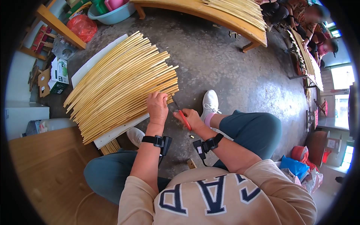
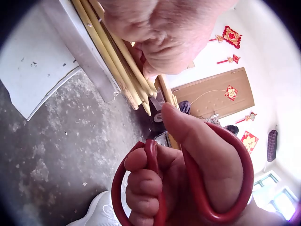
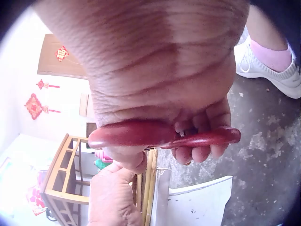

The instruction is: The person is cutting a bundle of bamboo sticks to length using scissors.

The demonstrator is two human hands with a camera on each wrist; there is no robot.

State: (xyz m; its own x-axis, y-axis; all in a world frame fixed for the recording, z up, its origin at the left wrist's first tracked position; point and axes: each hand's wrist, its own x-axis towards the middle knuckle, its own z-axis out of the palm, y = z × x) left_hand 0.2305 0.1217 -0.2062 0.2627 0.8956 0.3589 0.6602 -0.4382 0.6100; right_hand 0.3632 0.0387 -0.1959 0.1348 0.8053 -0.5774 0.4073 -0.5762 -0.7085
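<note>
Long yellow sticks [image 1: 120, 82], laid side by side, form a mat-like sheet on a white board [image 1: 119, 131]. At the sheet's near right edge, my left hand [image 1: 157, 107] pinches stick ends between curled fingers. My right hand [image 1: 194, 122] grips red-handled scissors [image 1: 185, 120], thumb in one loop and fingers in the other. The dark blades point at the stick ends beside my left fingertips. Seen from the left wrist, several stick ends [image 2: 136, 94] jut out below the left hand, close to the blades. The right wrist view shows the handles [image 3: 136, 134] across the palm.
My white shoe [image 1: 210, 101] is on the concrete floor right of the sticks. A wooden bench [image 1: 180, 8] bearing more sticks stands ahead. Other people [image 1: 309, 22] bend over a stick-covered table at the far right. A wooden panel [image 1: 48, 168] lies to the left; small cut bits dot the floor.
</note>
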